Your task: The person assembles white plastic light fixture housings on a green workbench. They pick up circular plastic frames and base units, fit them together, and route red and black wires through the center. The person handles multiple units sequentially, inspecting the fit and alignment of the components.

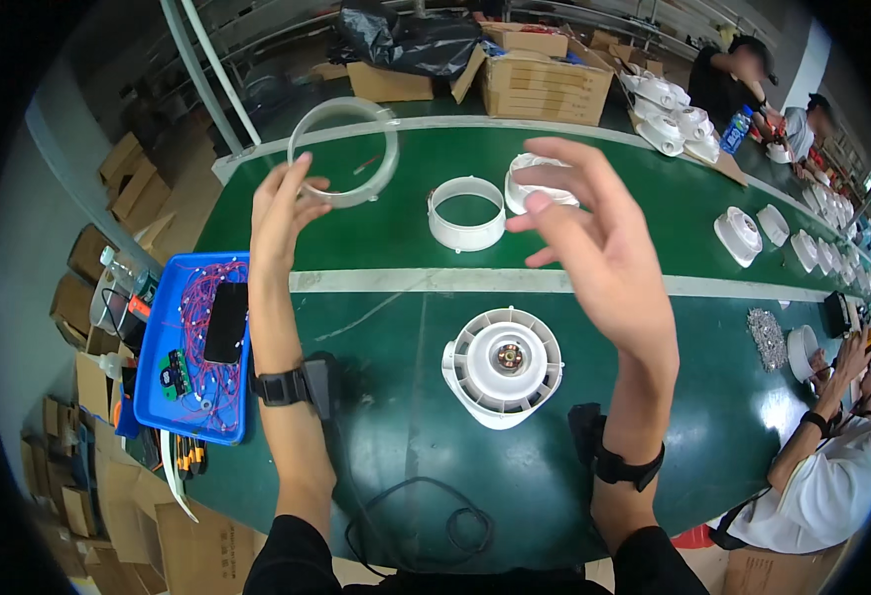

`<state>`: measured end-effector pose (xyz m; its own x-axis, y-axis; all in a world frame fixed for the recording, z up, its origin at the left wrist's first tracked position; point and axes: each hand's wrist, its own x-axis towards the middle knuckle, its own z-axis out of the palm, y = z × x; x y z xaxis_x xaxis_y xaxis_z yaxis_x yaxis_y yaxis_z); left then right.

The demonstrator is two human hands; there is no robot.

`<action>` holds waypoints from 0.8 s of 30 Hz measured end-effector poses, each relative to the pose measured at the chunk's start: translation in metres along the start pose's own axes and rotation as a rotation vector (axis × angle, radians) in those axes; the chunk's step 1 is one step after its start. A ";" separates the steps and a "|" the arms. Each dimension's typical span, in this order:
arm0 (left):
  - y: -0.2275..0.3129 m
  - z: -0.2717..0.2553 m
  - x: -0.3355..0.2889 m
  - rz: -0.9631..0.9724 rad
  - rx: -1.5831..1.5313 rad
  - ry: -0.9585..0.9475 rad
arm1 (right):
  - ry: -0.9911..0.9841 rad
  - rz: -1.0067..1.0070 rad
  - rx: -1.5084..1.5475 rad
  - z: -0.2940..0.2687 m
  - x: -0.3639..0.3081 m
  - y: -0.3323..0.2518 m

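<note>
A translucent plastic ring [392, 159] is pinched at its lower left rim by my left hand [285, 203], raised over the far green surface. My right hand [599, 238] hangs in the air at the right, fingers apart and curved, with nothing in it. Behind its fingertips a white plastic housing [518, 186] is partly hidden. Between my hands a white ring-shaped collar [466, 236] stands on the green surface. Nearer to me lies a round white fan-like housing [503, 392] with radial ribs and a metal-and-copper centre [509, 357].
At left a blue tray [171, 421] holds pink wires, a black phone [225, 323] and a green circuit board [175, 375]. A black cable [426, 480] curls near the front edge. White housings [738, 236] line the right; co-workers sit beyond. Cardboard boxes [545, 87] stand behind.
</note>
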<state>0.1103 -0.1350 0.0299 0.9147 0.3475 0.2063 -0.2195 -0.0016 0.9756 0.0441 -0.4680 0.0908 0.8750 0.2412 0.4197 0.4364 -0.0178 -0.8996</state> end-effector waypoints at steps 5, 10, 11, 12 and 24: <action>-0.113 -0.062 0.045 -0.221 -0.386 0.218 | -0.101 -0.001 -0.117 0.003 -0.003 -0.006; -0.124 -0.052 0.048 -0.239 -0.049 0.482 | -0.093 -0.019 -0.164 -0.003 -0.003 0.003; -0.111 -0.044 0.039 -0.187 0.119 0.528 | -0.102 -0.028 -0.168 -0.002 -0.003 0.003; -0.117 -0.095 0.056 -0.022 0.407 0.474 | -0.135 -0.057 -0.138 0.007 -0.001 -0.004; -0.045 0.116 -0.065 0.060 0.852 -1.326 | -0.110 -0.109 -0.235 0.005 -0.001 0.005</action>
<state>0.0997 -0.2669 -0.0189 0.6469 -0.7074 -0.2848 -0.4354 -0.6493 0.6236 0.0438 -0.4639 0.0854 0.7978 0.3576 0.4854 0.5746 -0.2073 -0.7917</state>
